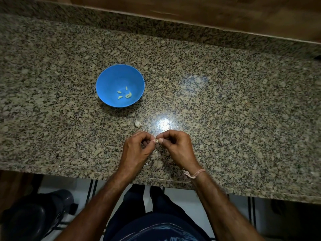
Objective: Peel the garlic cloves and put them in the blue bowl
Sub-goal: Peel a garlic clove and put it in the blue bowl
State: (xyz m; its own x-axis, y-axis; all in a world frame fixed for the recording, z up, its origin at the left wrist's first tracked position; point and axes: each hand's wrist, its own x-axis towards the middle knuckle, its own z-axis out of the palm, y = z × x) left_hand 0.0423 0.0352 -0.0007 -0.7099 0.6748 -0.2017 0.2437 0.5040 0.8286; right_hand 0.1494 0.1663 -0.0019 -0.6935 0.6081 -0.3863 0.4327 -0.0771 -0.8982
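Note:
A blue bowl (pixel 111 79) stands on the speckled granite counter (pixel 225 94), left of centre, with several pale peeled cloves (pixel 125 94) in its bottom. Nearer the front edge, my left hand (pixel 137 150) and my right hand (pixel 177 146) meet fingertip to fingertip and pinch one small garlic clove (pixel 156 140) between them; most of it is hidden by the fingers. An unpeeled clove (pixel 137 123) lies loose on the counter just beyond my hands, below the bowl.
Bits of papery garlic skin (pixel 152 153) lie on the counter under my hands. A wooden wall panel (pixel 208 13) runs along the back. The counter's front edge (pixel 86 173) is close to my wrists; a dark stool (pixel 34 214) stands below left.

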